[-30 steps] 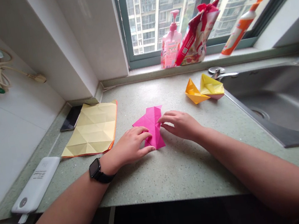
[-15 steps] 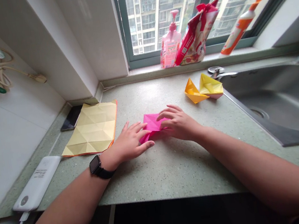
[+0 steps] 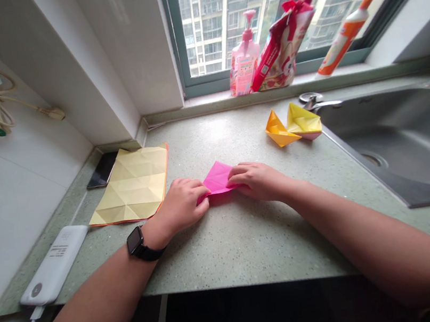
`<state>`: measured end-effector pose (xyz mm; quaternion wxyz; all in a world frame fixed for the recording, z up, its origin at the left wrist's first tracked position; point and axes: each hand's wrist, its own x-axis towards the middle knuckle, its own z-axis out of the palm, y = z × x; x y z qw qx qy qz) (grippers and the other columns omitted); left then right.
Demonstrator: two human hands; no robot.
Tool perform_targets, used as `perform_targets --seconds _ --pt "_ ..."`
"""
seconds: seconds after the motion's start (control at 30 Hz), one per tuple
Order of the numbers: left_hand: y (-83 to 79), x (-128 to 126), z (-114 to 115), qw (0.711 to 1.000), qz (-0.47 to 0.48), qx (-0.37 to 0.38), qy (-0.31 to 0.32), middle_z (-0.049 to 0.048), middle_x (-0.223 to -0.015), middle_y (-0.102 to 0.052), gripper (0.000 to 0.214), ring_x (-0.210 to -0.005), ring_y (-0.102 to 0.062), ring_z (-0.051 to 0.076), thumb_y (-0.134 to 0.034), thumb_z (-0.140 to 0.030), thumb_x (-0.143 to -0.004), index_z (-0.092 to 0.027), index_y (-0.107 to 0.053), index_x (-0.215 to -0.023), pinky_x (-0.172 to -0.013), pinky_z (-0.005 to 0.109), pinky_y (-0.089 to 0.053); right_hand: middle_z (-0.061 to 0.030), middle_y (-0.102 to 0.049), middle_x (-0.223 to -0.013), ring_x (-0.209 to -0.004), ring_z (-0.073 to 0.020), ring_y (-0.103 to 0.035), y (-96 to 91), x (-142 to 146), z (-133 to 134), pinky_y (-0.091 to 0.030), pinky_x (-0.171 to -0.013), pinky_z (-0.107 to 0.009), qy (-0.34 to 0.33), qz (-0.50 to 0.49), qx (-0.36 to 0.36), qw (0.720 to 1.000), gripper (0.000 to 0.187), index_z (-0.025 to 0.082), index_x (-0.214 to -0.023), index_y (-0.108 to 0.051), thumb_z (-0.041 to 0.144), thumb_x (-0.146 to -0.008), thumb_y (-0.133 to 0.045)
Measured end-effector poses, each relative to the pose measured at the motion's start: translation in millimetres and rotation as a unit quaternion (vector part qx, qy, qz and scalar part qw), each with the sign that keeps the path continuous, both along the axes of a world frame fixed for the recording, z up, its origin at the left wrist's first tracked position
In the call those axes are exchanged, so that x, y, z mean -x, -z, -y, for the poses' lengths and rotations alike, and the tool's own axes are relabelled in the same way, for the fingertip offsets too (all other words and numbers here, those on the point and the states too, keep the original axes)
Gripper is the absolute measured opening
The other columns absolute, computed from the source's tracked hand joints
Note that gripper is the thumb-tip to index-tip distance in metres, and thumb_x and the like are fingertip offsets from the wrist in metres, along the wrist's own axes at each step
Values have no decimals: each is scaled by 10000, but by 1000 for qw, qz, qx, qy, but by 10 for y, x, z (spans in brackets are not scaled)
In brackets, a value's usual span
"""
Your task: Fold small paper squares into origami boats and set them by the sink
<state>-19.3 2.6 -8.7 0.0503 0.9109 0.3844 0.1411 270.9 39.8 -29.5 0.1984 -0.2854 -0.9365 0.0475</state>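
A folded sheet of pink paper (image 3: 217,178) sits on the speckled green countertop (image 3: 228,250), its top corner pointing away from me. My left hand (image 3: 187,200), with a black watch on the wrist, pinches the paper's left end between thumb and fingers. At the right end, my right hand (image 3: 257,180) grips the paper with bent fingers, the thumb underneath partly hidden. The paper's outer ends are covered by my fingers. Beyond my right hand stand an orange folded paper boat (image 3: 281,132) and a yellow one (image 3: 303,121), touching each other.
Creased pale yellow paper (image 3: 131,181) lies at left over an orange sheet, beside a phone (image 3: 102,170). A white power bank (image 3: 55,265) with a cable is near the front left edge. A steel sink (image 3: 398,144) is at right. A pink pump bottle (image 3: 244,67) stands on the windowsill.
Both hands have closed from spread fingers onto the ends of the pink paper. The paper now shows a pointed top where its upper edge was flat.
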Motion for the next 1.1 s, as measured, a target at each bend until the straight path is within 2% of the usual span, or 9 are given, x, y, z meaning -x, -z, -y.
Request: perform_targets --seconds 0.27,0.6,0.9,1.0,1.1 --pt "-1 29 -25 1000 2 -25 -17 71 -1048 -808 246 -928 -701 244 -573 -149 -1035 -215 -809 -1046 -894 423 -540 -37 -819 -1016 -864 -189 -732 -32 -1 30 -579 -854 -360 -8 0 2 1000 207 280 -975 -851 222 -1035 -662" --pt "0 36 -23 1000 25 5 -9 74 -1080 -804 213 -999 -731 242 -590 -228 -1085 -210 -799 -1049 -894 390 -571 -13 -863 -1051 -893 -191 -779 -93 -55 33 -582 -843 -326 2 25 25 999 226 307 -1089 -864 221 -1011 -670" --pt "-66 10 8 999 10 20 -43 68 -944 -790 295 -872 -713 231 -551 -290 -1121 -192 -775 -956 -792 361 -520 -25 -863 -937 -733 -168 -757 -186 -120 31 -519 -699 -278 9 10 93 996 210 287 -1119 -872 256 -990 -710" --pt "-95 4 11 997 1 42 -60 65 -914 -788 303 -843 -709 228 -551 -305 -1123 -190 -776 -955 -775 356 -508 -43 -867 -943 -743 -175 -766 -214 -155 19 -515 -712 -283 37 24 104 994 238 273 -1158 -869 245 -995 -699" --pt "-105 3 1 994 17 71 -85 69 -987 -814 246 -881 -733 231 -571 -281 -1111 -194 -786 -1029 -797 353 -525 -70 -870 -969 -789 -208 -786 -205 -178 -12 -526 -730 -307 101 41 92 990 260 256 -1197 -861 245 -999 -692"
